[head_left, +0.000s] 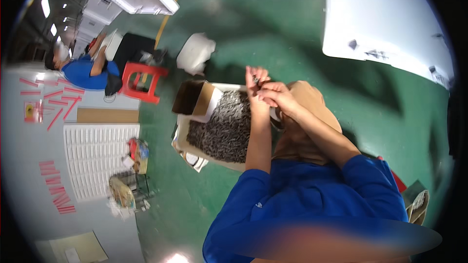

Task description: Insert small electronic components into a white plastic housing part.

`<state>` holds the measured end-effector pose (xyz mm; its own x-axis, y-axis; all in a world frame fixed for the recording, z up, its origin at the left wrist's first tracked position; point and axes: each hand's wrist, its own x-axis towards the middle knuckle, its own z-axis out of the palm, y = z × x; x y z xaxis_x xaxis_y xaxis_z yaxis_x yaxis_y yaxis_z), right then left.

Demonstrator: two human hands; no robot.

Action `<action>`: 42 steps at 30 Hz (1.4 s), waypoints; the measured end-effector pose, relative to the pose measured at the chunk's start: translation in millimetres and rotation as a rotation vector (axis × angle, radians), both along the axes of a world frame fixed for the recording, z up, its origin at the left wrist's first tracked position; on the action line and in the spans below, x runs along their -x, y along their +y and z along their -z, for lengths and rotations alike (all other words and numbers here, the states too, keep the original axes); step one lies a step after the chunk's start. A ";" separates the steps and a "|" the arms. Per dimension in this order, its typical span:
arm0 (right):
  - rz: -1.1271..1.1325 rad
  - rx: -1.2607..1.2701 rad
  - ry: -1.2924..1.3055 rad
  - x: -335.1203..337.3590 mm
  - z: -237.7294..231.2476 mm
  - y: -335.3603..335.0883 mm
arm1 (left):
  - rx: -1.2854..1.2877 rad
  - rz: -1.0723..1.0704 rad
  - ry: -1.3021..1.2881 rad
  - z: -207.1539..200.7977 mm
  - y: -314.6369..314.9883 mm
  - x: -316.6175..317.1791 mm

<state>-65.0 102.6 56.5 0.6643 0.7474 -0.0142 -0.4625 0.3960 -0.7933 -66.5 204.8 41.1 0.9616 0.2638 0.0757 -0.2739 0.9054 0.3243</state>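
A green floor (273,19) with a smooth sheen spreads through a workshop, where two people are in view: the wearer, in blue top and tan trousers (312,102), and one co-worker (87,73) in blue beside one red stool (127,84). One pale tub (182,139) sits by the wearer's left forearm, holding a heap of small grey pieces (224,129), slim, metallic-looking and too many to count. One open cardboard box (204,100), brown and square-cornered, tilts at the tub's far left corner, its inside in shadow. Above the tub's far right edge, the left hand (256,85), palm up, grasps a dark bit (256,80), too blurred to count as one or several. The right hand (276,95) bends its fingers over that palm; whether they grip anything cannot be told. One crumpled white bag (195,53) lies beyond.
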 end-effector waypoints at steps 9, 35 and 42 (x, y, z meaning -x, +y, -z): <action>-0.038 0.055 0.011 1.5 -3.8 -2.8 | 0.039 -0.016 0.118 3.5 0.9 1.2; 0.807 0.486 -0.915 -249.1 -128.8 79.3 | 0.063 -0.028 0.154 -2.0 -1.8 -4.0; 0.702 0.257 -0.775 -259.3 -131.7 30.4 | -0.015 0.015 0.261 -17.9 1.4 -16.9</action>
<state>194.3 133.0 188.2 0.8391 0.2300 0.4929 0.4680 0.1567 -0.8697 -49.7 206.2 59.0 0.9530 0.2499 -0.1715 -0.1658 0.9035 0.3953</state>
